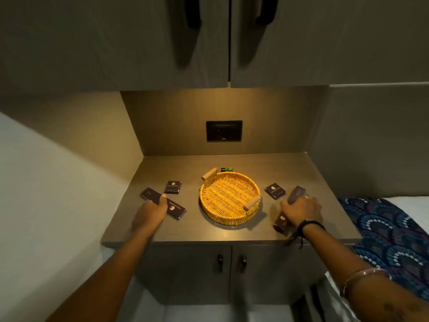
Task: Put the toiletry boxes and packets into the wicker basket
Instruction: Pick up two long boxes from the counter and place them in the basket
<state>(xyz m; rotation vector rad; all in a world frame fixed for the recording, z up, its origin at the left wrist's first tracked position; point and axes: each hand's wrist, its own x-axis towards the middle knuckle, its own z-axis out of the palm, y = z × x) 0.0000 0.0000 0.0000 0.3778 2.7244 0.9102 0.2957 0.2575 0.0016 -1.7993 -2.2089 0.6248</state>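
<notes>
Left grip: I am watching the left hand (152,211) closing its fingers over the long dark box (162,203) lying left of centre; the box is still flat on the countertop (185,231), so I am judging this a grasp being taken, not a lift.

Right grip: the right hand (300,210) is clenching around a long dark packet (296,194) at centre right, whose far end is sticking out above the knuckles.

Under the right wrist: another dark box (281,225) is lying at the counter's front edge; I cannot tell whether the hand is touching it.

Basket: the wicker basket (229,219) is sitting in the middle of the frame, round, with two wooden handles.

Basket contents: nothing is showing inside it; I am seeing bare weave across the whole floor.

Done: no item is lying in the basket, so I am reading the task as barely begun.

Left to do: five dark pieces are waiting outside it.

Loose on the left: a small square box (173,187) is resting just above the left hand, apart from the basket.

Loose on the right: a small square box (275,191) is resting between the basket and the right hand.

Behind the basket: a small green bottle (227,169) is lying just past the far rim, outside it.

Next, as I judge it: both hands are needing only a short carry inward to the rim.
</notes>
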